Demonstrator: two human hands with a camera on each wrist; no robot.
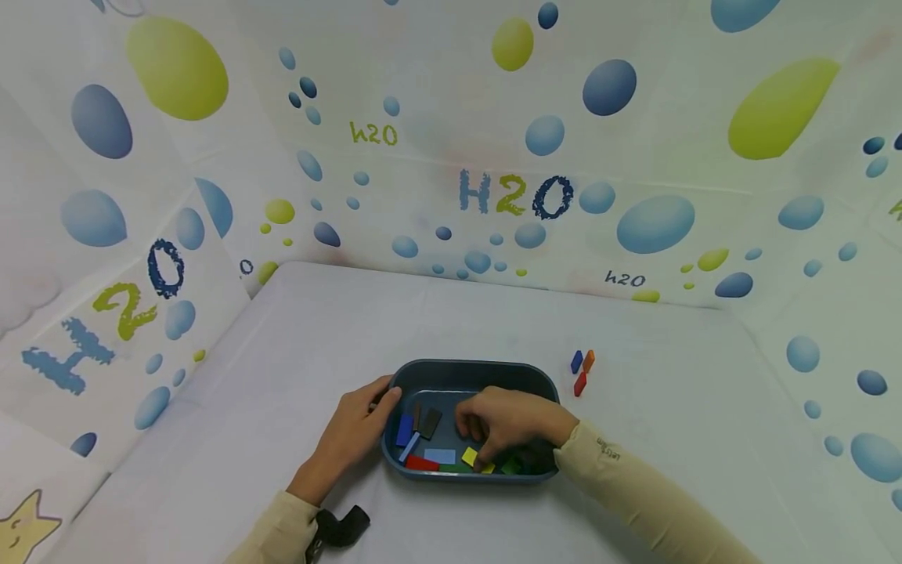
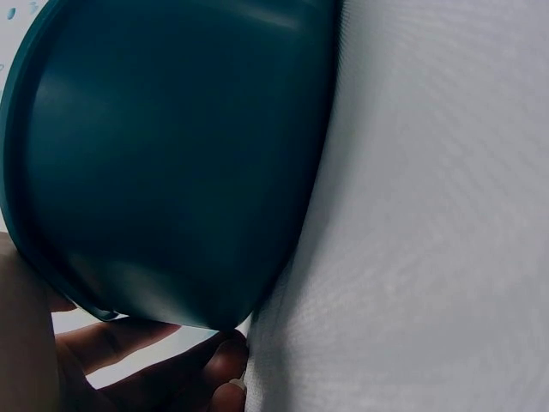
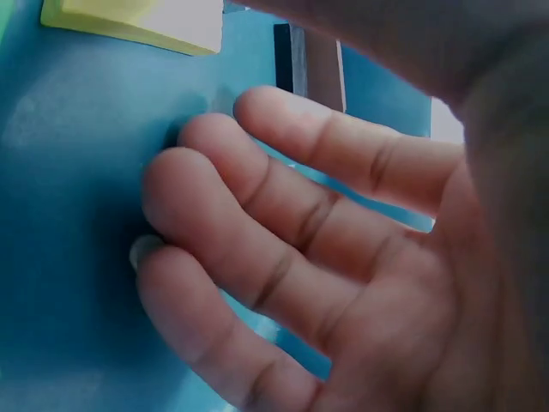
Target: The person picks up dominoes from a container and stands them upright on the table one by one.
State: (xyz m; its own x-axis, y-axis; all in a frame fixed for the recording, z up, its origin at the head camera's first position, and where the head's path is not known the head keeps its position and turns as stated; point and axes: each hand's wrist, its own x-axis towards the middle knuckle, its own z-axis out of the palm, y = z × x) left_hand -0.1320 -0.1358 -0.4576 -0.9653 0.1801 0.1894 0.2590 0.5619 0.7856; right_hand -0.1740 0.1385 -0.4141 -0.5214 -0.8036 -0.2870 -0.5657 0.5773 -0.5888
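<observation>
A dark blue-green plastic tray (image 1: 472, 363) sits on the white table, with several small coloured domino blocks along its near and left sides. My left hand (image 1: 357, 423) grips the tray's left end, thumb over the rim and fingers against the outer wall (image 2: 171, 154). Inside the tray, my right hand (image 1: 510, 421) reaches down with loosely bent fingers (image 3: 257, 232) and nothing between them. Its thumb and forefinger side is by a yellow block (image 1: 470, 456). A blue block (image 1: 405, 431), a light blue block (image 1: 440, 456) and a red block (image 1: 421, 464) lie nearby.
Right of the tray, a blue block (image 1: 576, 362), an orange block (image 1: 589, 361) and a red block (image 1: 580, 384) stand upright on the table. A black wrist mount (image 1: 343, 526) sticks out by the left sleeve. A patterned cloth wall (image 1: 423, 172) closes off the back.
</observation>
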